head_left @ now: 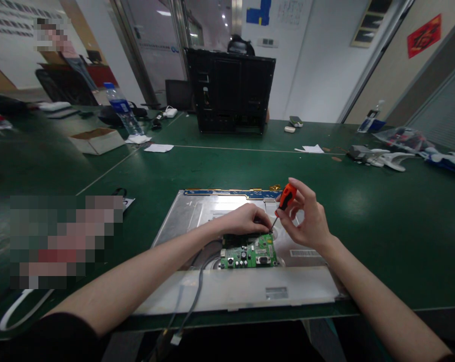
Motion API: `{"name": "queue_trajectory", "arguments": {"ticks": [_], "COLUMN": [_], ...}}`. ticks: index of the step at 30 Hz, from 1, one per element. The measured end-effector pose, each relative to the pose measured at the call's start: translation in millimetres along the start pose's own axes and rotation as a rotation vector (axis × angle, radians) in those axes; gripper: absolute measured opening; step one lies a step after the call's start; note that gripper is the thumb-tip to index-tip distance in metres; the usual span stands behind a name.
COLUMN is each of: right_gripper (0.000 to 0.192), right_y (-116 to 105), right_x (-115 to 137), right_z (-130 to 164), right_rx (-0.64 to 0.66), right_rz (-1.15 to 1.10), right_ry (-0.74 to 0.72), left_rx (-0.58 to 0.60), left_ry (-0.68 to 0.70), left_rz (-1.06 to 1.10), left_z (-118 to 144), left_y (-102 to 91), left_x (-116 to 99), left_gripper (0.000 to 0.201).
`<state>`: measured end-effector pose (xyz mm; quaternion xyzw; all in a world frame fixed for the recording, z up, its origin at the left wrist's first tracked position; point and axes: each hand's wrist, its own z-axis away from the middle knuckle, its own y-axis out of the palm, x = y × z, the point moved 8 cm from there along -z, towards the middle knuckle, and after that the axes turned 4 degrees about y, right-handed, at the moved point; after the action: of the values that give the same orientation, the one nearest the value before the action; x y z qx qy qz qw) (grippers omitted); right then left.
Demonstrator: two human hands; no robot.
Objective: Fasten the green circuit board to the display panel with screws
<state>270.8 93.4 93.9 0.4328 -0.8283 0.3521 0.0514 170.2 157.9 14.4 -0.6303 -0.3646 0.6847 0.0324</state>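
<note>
While your right hand (306, 221) pinches orange-handled screwdriver (283, 203), tip down at upper right corner of green circuit board (250, 254), left hand (246, 219) presses board's top edge, fingers closed. Board sits lower centre on metal panel (197, 211). Judged: screw work under way, board not yet off panel, cables (197, 286) attached.

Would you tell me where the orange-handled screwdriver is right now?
In the head view, the orange-handled screwdriver is in the right hand, right of centre, its tip at the far right corner of the green circuit board, beside the left hand.
</note>
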Motion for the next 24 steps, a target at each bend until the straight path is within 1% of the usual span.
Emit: {"name": "queue_trajectory", "arguments": {"ticks": [4, 15, 20, 24], "right_gripper": [0.074, 0.072, 0.07, 0.07], "right_y": [0.5, -5.1, -4.5, -3.0], "right_x": [-0.5, 0.3, 2.1, 1.9], "right_z": [0.0, -0.5, -1.6, -3.3], "right_rx": [0.009, -0.089, -0.058, -0.011], "right_rz": [-0.021, 0.101, 0.088, 0.025], "right_ry": [0.006, 0.0, -0.021, 0.006], "left_rx": [-0.002, -0.001, 0.0, 0.002], "left_ry": [-0.003, -0.007, 0.007, 0.005], "left_rz": [-0.008, 0.005, -0.002, 0.011], "left_z": [0.0, -0.2, -0.1, 0.2], "left_y": [0.0, 0.0, 0.1, 0.3], "left_x": [1.1, 1.6, 0.5, 2.0], "left_gripper": [0.01, 0.01, 0.01, 0.01]}}
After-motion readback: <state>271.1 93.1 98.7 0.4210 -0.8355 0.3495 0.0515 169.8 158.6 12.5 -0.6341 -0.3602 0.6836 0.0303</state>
